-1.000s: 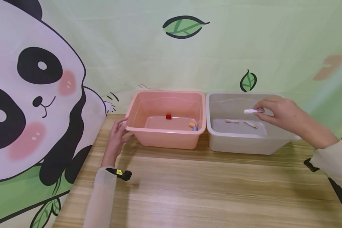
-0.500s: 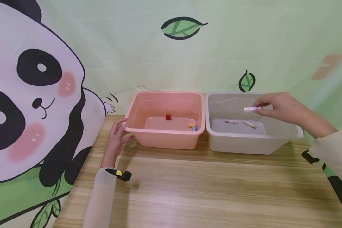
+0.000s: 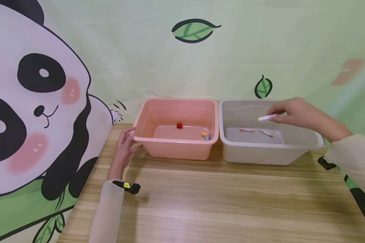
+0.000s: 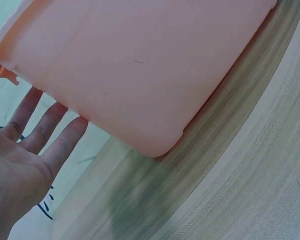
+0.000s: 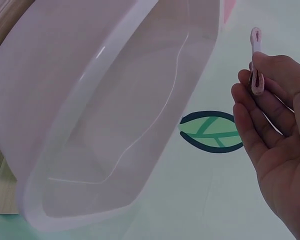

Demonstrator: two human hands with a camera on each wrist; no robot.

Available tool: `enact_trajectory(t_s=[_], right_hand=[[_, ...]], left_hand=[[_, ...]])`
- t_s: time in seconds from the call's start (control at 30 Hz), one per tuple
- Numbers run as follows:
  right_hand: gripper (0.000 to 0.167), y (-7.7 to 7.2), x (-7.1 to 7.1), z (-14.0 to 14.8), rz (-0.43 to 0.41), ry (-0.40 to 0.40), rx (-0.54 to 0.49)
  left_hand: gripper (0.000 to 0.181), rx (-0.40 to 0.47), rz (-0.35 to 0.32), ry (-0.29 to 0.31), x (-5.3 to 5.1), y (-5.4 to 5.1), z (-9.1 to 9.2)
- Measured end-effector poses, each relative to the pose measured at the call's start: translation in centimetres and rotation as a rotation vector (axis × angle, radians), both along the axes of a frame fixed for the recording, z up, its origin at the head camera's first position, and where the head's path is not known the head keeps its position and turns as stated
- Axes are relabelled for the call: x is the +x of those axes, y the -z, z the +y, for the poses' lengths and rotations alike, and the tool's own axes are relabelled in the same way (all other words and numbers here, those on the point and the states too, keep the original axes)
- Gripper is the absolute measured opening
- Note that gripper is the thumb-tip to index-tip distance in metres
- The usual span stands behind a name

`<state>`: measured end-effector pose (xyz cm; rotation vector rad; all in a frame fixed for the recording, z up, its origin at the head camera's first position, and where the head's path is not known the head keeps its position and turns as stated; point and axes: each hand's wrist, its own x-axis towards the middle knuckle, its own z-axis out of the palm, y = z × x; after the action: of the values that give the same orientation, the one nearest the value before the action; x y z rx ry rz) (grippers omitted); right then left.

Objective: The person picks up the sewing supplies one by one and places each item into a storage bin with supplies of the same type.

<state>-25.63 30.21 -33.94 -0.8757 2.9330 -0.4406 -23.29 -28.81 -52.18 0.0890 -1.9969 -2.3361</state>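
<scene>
My right hand point(image 3: 304, 113) pinches a small flat folded bundle point(image 3: 264, 118) between thumb and fingers, above the inside of the grey bin point(image 3: 261, 146). In the right wrist view this bundle point(image 5: 256, 42) is pale pink with a white band and looped ends. Two similar banded strips, one pinkish point(image 3: 246, 130) and one with a yellowish end point(image 3: 266, 133), lie on the bin's floor. My left hand point(image 3: 123, 148) rests its fingertips on the left side of the pink bin point(image 3: 176, 140); in the left wrist view its fingers point(image 4: 65, 142) are nearly straight.
Inside the pink bin lie a red spool-like cylinder point(image 3: 179, 126), a yellow one point(image 3: 204, 134) and a blue one point(image 3: 207, 137). Both bins stand side by side on a wooden table point(image 3: 200, 195), against a panda-printed cloth point(image 3: 134, 60).
My right hand has shifted slightly left, and the bundle's near end has tipped a little downward. My left hand stays at the pink bin.
</scene>
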Motion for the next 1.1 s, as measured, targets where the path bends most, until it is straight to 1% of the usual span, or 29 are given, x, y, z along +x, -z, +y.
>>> enact_trajectory(t_s=[0.23,0.4,0.57,0.8,1.0,1.1], right_hand=[[0.013,0.3,-1.1,-0.1,-0.022,-0.060,-0.009],[0.012,0.3,-1.9,-0.1,-0.050,-0.067,-0.003],[0.013,0.5,-2.4,0.2,-0.072,-0.035,-0.007],[0.012,1.0,-3.0,0.6,-0.083,0.015,-0.019],[0.013,1.4,-3.6,0.4,-0.100,0.056,-0.039],[0.014,1.4,-4.0,0.3,-0.086,0.058,-0.032]], left_hand=[[0.034,0.011,0.002,0.003,-0.1,0.0,0.0],[0.031,0.022,0.001,0.006,0.0,0.1,-0.1],[0.031,0.023,0.005,0.009,0.0,0.0,0.0],[0.033,-0.011,-0.001,0.002,-0.1,0.1,0.0],[0.034,0.005,0.006,0.010,-0.1,0.2,-0.2],[0.035,0.010,0.010,0.012,-0.1,0.2,-0.2]])
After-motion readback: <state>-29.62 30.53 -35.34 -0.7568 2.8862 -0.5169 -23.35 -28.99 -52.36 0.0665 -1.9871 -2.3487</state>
